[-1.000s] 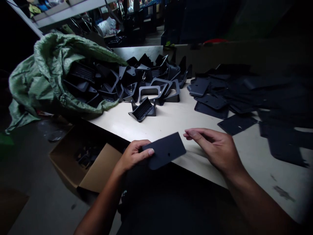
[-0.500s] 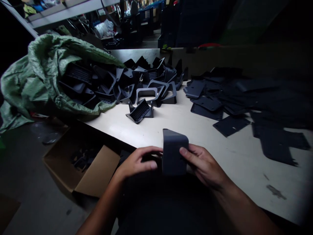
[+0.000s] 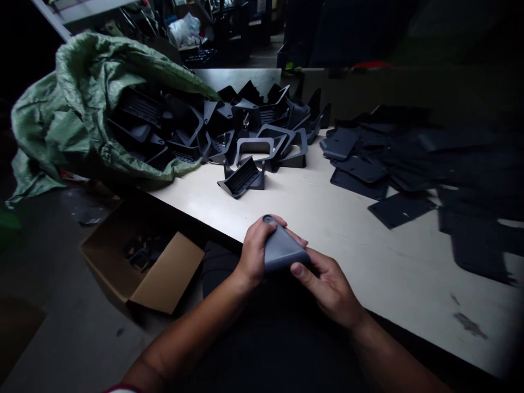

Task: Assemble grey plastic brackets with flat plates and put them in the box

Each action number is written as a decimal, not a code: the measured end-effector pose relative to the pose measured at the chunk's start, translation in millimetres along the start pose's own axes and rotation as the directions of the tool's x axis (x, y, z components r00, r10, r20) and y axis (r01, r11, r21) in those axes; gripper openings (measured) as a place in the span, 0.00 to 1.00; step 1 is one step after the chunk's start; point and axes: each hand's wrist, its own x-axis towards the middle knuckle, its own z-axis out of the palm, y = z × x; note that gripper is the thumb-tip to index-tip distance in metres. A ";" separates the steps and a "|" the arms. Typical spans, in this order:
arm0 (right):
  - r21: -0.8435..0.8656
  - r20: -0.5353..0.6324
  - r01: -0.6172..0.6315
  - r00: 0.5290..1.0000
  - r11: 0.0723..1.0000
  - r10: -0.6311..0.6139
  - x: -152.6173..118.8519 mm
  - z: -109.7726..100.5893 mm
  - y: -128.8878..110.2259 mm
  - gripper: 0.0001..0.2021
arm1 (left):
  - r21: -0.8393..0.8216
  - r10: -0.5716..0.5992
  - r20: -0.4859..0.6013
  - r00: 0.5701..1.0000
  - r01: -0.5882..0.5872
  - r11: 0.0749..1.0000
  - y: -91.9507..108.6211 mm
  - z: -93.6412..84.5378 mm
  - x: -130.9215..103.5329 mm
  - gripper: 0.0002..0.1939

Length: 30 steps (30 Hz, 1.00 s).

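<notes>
A dark grey plastic part is held between both hands at the table's near edge, its triangular side with a small round hole at the tip facing up. My left hand wraps round its left end, thumb on top near the hole. My right hand grips the right end, thumb at the near edge and fingers behind. Beyond them, similar bracket-shaped parts lie heaped on the table, spilling from a green woven sack. Flat dark plates are piled on the right.
The pale table runs across the view, its near edge sloping down to the right. Below its left side stands an open cardboard box with small dark pieces inside. Shelving and a white plastic bag are in the background.
My left hand has closed round the part's left end. The part has turned from its broad flat face to its triangular side. The camera view has shifted slightly.
</notes>
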 end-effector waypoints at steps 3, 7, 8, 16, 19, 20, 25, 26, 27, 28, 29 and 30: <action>-0.007 -0.071 0.090 0.993 0.996 -0.090 1.9 5.6 4.1 0.24 | 0.042 0.073 -0.068 0.995 -0.071 0.997 -1.7 3.2 -1.7 0.08; 0.014 -0.042 0.083 0.996 0.996 -0.082 7.0 9.0 2.3 0.29 | 0.091 0.075 -0.096 0.993 -0.066 0.994 4.6 4.9 -1.7 0.08; 0.010 -0.028 0.071 0.997 0.997 -0.071 8.1 8.6 0.9 0.29 | 0.094 0.067 -0.094 0.993 -0.059 0.994 6.9 4.5 -1.6 0.08; -0.157 0.026 0.052 0.998 0.986 -0.049 14.3 -12.7 -2.5 0.14 | -0.048 -0.011 -0.157 0.988 0.003 0.999 18.5 -4.4 2.0 0.09; -0.209 0.063 0.076 0.996 0.975 -0.064 15.2 -17.6 0.1 0.13 | -0.115 -0.072 -0.189 0.979 0.050 0.992 21.6 -7.8 5.1 0.12; -0.210 0.072 0.079 0.995 0.975 -0.065 15.3 -17.8 0.4 0.14 | -0.131 -0.089 -0.197 0.976 0.064 0.989 22.2 -9.1 6.2 0.12; -0.078 0.118 -0.039 0.992 0.996 0.048 18.9 -16.3 -5.2 0.15 | -0.140 -0.168 -0.323 0.931 0.129 0.982 17.8 -19.6 12.9 0.14; -0.039 0.115 -0.081 0.990 0.996 0.085 20.6 -16.9 -6.5 0.15 | -0.137 -0.176 -0.336 0.925 0.136 0.981 15.1 -22.7 14.7 0.14; -0.005 0.103 -0.119 0.988 0.993 0.119 22.6 -18.0 -7.4 0.16 | -0.121 -0.169 -0.340 0.925 0.135 0.983 12.2 -26.2 16.4 0.14; 0.025 0.084 -0.155 0.985 0.988 0.153 24.7 -19.4 -7.7 0.17 | -0.080 -0.141 -0.346 0.927 0.121 0.990 9.3 -30.1 18.0 0.15; 0.049 0.066 -0.187 0.981 0.981 0.184 26.8 -21.1 -7.5 0.19 | -0.004 -0.088 -0.355 0.931 0.093 0.996 6.9 -34.2 19.3 0.16; 0.069 0.048 -0.213 0.977 0.975 0.210 28.9 -22.9 -6.9 0.20 | 0.106 -0.019 -0.357 0.934 0.061 0.992 5.3 -38.5 20.2 0.16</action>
